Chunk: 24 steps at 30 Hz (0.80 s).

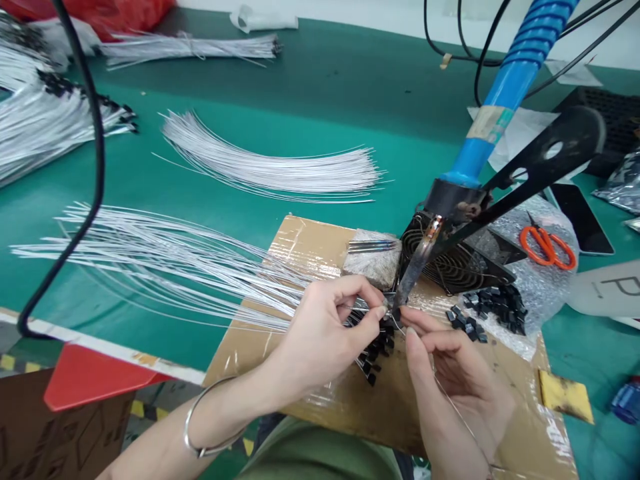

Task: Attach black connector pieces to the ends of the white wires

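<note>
My left hand (333,327) pinches what looks like the end of a white wire close to the soldering iron's tip (410,280); the exact joint is hidden by the fingertips. Between the fingers of my right hand (453,370) is a thin strand of solder wire (456,408), its end reaching the hot tip. The soldering iron (500,107) has a blue handle and slants down from the upper right. Beneath my left hand, a bundle of white wires (200,267) fans out leftward, with black connectors (373,357) at its near end.
A cardboard sheet (280,250) lies under the work. Loose black housings (500,307), orange scissors (547,247), a phone (580,217) and a yellow sponge (566,397) are on the right. Behind lies another white wire bundle (280,167). A black cable (95,133) hangs at left.
</note>
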### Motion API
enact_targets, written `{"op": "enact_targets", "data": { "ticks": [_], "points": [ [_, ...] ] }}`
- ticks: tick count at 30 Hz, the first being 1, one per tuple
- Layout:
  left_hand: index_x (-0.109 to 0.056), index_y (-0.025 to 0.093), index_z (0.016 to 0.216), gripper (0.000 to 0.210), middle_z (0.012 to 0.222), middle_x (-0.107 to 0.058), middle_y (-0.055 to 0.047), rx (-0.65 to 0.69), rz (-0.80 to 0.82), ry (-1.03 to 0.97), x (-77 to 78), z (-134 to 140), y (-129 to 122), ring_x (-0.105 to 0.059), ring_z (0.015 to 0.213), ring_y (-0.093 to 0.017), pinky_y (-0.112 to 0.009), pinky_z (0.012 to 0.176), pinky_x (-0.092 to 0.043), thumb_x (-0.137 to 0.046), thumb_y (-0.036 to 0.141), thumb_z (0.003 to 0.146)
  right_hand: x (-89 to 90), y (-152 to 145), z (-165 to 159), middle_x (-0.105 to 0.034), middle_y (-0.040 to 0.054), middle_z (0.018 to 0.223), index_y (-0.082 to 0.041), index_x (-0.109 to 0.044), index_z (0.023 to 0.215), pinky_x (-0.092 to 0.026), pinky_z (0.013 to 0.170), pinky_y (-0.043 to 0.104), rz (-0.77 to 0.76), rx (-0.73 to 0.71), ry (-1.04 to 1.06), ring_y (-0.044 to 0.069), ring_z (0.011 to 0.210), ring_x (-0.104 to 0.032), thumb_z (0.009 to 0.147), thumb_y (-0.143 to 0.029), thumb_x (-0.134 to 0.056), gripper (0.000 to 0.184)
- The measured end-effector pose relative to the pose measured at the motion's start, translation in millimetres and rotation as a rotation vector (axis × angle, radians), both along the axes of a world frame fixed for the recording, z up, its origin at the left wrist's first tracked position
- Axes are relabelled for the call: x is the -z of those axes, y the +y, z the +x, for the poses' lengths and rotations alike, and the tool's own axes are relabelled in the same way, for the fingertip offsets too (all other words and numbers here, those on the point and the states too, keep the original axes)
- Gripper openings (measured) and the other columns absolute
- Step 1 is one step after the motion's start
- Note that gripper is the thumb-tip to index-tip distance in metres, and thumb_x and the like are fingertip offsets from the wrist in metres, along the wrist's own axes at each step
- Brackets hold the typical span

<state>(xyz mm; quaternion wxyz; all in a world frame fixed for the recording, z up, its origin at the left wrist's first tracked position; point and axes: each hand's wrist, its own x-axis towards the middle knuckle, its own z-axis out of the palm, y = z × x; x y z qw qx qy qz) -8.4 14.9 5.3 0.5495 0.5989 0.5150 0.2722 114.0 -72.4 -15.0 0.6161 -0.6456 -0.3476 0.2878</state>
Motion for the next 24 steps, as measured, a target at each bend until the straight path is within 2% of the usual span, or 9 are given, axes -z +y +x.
{"op": "enact_targets", "data": {
  "ticks": [5,13,19,24],
  "points": [
    [-0.067,0.017,0.072,0.016,0.087,-0.078,-0.011,0.012,0.006,0.002,0.9,2,0,-0.067,0.078,-0.022,-0.032,0.065,-0.046,-0.063,0.030,0.081,4.4,-1,-1,-0.085,-0.0034,0.111,-0.025,-0.067,0.076,-0.057,0.092,0.014,0.011,-0.004,-0.045,0.009,0.100,-0.079,0.095,-0.025,-0.075,0.021],
    [-0.067,0.018,0.074,0.012,0.088,-0.077,-0.009,0.000,-0.017,-0.018,2.8,2,-3,-0.073,0.089,-0.026,-0.037,0.080,-0.055,-0.064,0.028,0.080,17.7,-4,7,-0.085,0.0035,0.112,-0.023,-0.068,0.079,-0.059,0.090,0.021,0.044,-0.041,-0.196,0.015,0.102,-0.081,0.095,-0.021,-0.076,0.018],
    [-0.068,0.018,0.075,0.012,0.088,-0.077,-0.009,-0.010,-0.017,-0.018,-1.4,2,-4,-0.073,0.089,-0.025,-0.035,0.077,-0.055,-0.065,0.028,0.080,15.8,-3,8,-0.085,0.0103,0.113,-0.021,-0.068,0.079,-0.063,0.089,0.029,0.060,-0.039,-0.258,0.022,0.100,-0.083,0.095,-0.022,-0.074,0.017],
    [-0.067,0.017,0.075,0.013,0.086,-0.076,-0.010,-0.013,-0.021,-0.019,-1.4,4,-4,-0.072,0.087,-0.026,-0.035,0.076,-0.054,-0.064,0.028,0.080,15.1,-2,7,-0.085,0.0110,0.108,-0.021,-0.069,0.079,-0.065,0.088,0.033,0.101,-0.028,-0.293,0.024,0.096,-0.083,0.094,-0.023,-0.076,0.017]
  ]
}}
